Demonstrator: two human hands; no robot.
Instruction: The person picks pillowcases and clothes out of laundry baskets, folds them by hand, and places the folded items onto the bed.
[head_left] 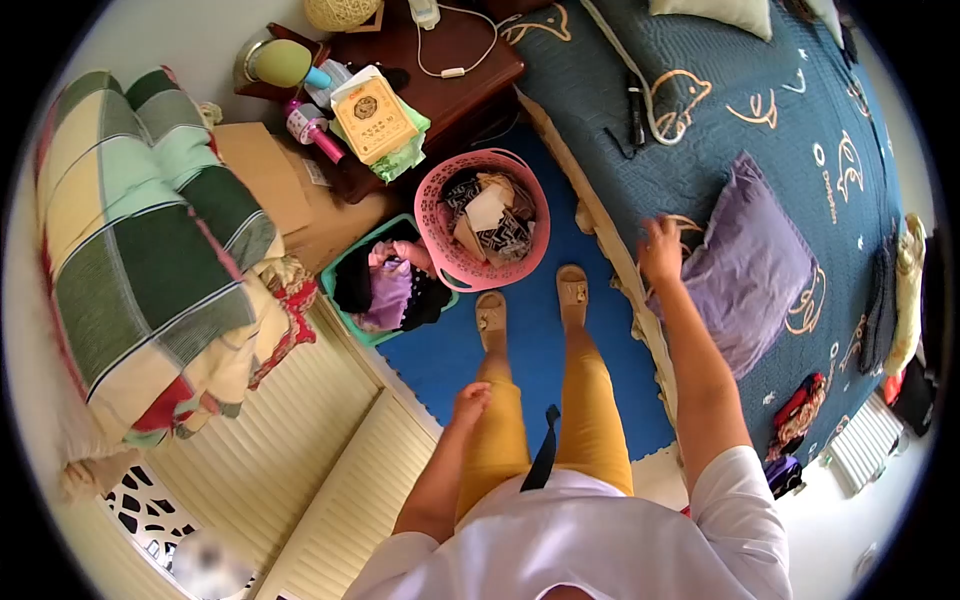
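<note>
My right hand [660, 250] is over the near edge of the bed, its fingers apart and nothing in it. Just to its right a purple pillow [760, 260] lies on the dark blue bedspread [640, 190]. My left hand [471, 403] hangs by my left thigh with its fingers curled; whether it holds anything is too small to tell. On the floor beyond my feet stands a pink basket [431, 235] with patterned clothes [500, 222] in it. Beside it, to the left, a green basket [372, 337] holds purple and black clothes [390, 290].
A dark red nightstand [465, 50] bears a yellow box [373, 115], a pink microphone [322, 138] and a white cable. Checked bedding [140, 260] is piled at the left near a cardboard box [262, 175]. A blue mat [440, 350] lies under my feet.
</note>
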